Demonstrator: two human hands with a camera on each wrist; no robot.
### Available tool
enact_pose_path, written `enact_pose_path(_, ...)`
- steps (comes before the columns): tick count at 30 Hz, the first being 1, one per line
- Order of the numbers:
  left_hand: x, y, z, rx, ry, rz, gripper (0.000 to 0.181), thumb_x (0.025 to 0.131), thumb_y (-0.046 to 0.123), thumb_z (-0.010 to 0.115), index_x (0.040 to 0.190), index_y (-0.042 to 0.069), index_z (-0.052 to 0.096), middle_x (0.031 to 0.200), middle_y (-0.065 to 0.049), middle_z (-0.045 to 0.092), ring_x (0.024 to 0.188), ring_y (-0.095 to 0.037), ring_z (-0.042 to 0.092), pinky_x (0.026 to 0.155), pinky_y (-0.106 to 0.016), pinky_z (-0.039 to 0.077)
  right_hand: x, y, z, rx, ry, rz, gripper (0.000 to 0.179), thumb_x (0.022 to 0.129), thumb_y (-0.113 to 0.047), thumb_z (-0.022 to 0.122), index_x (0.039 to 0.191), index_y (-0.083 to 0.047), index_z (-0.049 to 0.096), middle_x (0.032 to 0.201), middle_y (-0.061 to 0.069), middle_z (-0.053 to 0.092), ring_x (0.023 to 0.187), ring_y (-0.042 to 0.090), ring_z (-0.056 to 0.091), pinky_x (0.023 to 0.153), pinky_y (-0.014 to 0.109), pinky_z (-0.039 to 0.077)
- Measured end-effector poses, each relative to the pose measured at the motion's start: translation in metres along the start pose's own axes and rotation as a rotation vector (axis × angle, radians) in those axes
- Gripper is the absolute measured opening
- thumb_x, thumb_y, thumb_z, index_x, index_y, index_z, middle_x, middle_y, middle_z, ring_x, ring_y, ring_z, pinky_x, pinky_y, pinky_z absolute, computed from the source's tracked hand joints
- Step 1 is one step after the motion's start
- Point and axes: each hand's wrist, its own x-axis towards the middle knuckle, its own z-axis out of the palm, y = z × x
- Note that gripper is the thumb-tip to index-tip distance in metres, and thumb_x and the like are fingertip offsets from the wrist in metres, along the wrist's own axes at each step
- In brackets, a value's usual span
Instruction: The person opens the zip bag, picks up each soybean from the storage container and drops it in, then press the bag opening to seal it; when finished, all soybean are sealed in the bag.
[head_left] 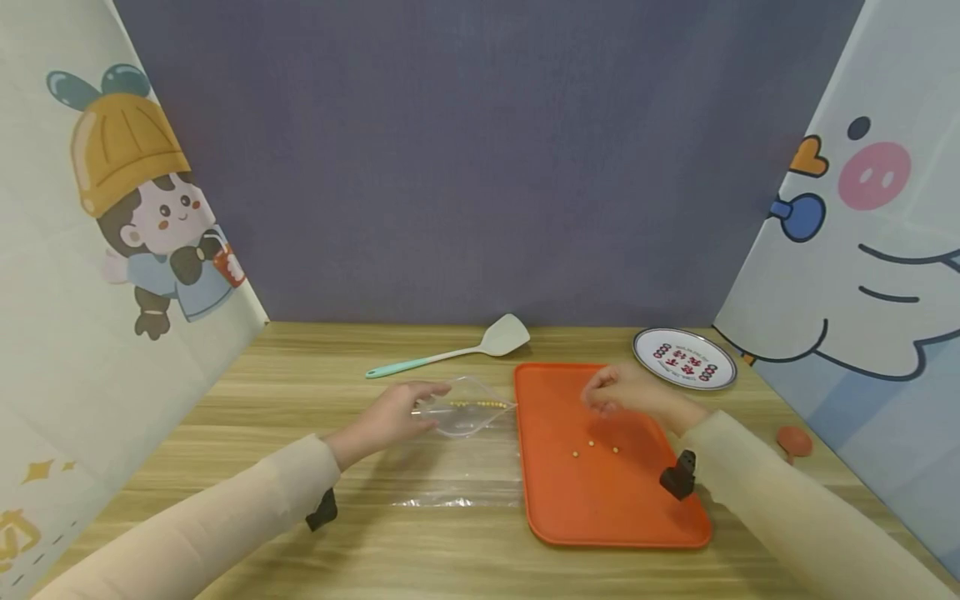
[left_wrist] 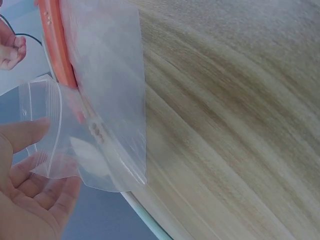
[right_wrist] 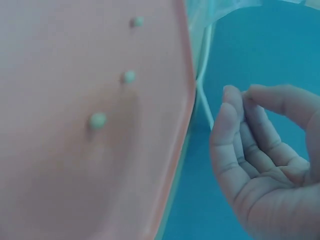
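My left hand (head_left: 393, 412) holds a clear zip-lock bag (left_wrist: 110, 100) near its zip strip, thumb on one side and fingers behind the film. The mouth gapes, and a row of small yellow balls (head_left: 491, 404) shows in the bag. Above the orange tray (head_left: 570, 517), my right hand (head_left: 618, 390) hovers with thumb and fingertips brought together. In the right wrist view nothing shows between those fingertips (right_wrist: 257, 90); a tiny ball could be hidden there. Several small yellow balls (right_wrist: 97, 120) lie apart on the tray, below that hand in the head view.
Behind the bag lies a spatula (head_left: 504, 335) with a mint handle. A white plate (head_left: 686, 360) with red print sits past the tray's far right corner. An orange-brown spoon-like thing (head_left: 795, 442) lies at the right, partly behind my sleeve. Upright panels border the wooden table (head_left: 300, 533).
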Motion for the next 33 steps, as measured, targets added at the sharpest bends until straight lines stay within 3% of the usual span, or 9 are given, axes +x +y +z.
enact_pose_path(7, 0.001, 0.002, -0.001, 0.01, -0.007, 0.005, 0.053, 0.083, 0.004, 0.072, 0.133, 0.002, 0.056, 0.13, -0.016, 0.062, 0.114, -0.035, 0.06, 0.097, -0.048, 0.052, 0.005, -0.026, 0.011, -0.022, 0.046, -0.037, 0.028, 0.09, -0.02, 0.067, 0.107, 0.002, 0.067, 0.094, 0.012, 0.071, 0.084, 0.024, 0.065, 0.077, 0.038, 0.056)
enact_pose_path(10, 0.002, 0.002, 0.0, 0.008, -0.004, 0.003, 0.053, 0.082, 0.004, 0.073, 0.133, 0.003, 0.057, 0.13, -0.016, 0.062, 0.113, -0.035, 0.06, 0.097, -0.048, 0.052, 0.012, -0.036, 0.019, -0.009, 0.07, -0.036, 0.028, 0.089, -0.018, 0.069, 0.109, 0.003, 0.067, 0.097, 0.011, 0.072, 0.087, 0.025, 0.067, 0.079, 0.037, 0.057)
enact_pose_path(16, 0.003, 0.003, 0.0, 0.011, 0.008, 0.002, 0.053, 0.081, 0.003, 0.074, 0.131, 0.003, 0.058, 0.128, -0.016, 0.063, 0.112, -0.034, 0.061, 0.095, -0.047, 0.053, 0.03, -0.055, 0.037, 0.059, 0.09, -0.084, 0.024, 0.087, -0.01, 0.069, 0.105, 0.005, 0.067, 0.088, 0.004, 0.072, 0.075, 0.012, 0.065, 0.074, 0.03, 0.058)
enact_pose_path(21, 0.004, 0.003, 0.001, 0.011, 0.012, -0.007, 0.054, 0.081, 0.003, 0.074, 0.132, 0.004, 0.057, 0.13, -0.015, 0.062, 0.112, -0.032, 0.061, 0.096, -0.046, 0.053, 0.041, -0.074, 0.056, 0.082, 0.072, -0.12, 0.022, 0.086, -0.006, 0.069, 0.104, 0.007, 0.067, 0.088, 0.007, 0.073, 0.076, 0.013, 0.065, 0.074, 0.03, 0.058)
enact_pose_path(28, 0.004, 0.003, 0.0, 0.027, 0.021, 0.039, 0.052, 0.082, 0.003, 0.073, 0.131, 0.001, 0.058, 0.127, -0.016, 0.063, 0.109, -0.034, 0.062, 0.092, -0.046, 0.054, 0.06, -0.091, 0.083, 0.118, 0.053, -0.16, 0.018, 0.083, 0.0, 0.07, 0.099, 0.009, 0.069, 0.082, 0.004, 0.072, 0.067, 0.007, 0.061, 0.067, 0.027, 0.056)
enact_pose_path(33, 0.005, 0.004, 0.0, 0.031, 0.021, 0.036, 0.051, 0.082, 0.003, 0.073, 0.131, 0.001, 0.058, 0.126, -0.017, 0.064, 0.109, -0.033, 0.063, 0.092, -0.046, 0.054, 0.069, -0.098, 0.095, 0.109, 0.047, -0.152, 0.017, 0.084, 0.0, 0.07, 0.099, 0.008, 0.07, 0.083, 0.009, 0.074, 0.064, 0.009, 0.062, 0.069, 0.035, 0.06)
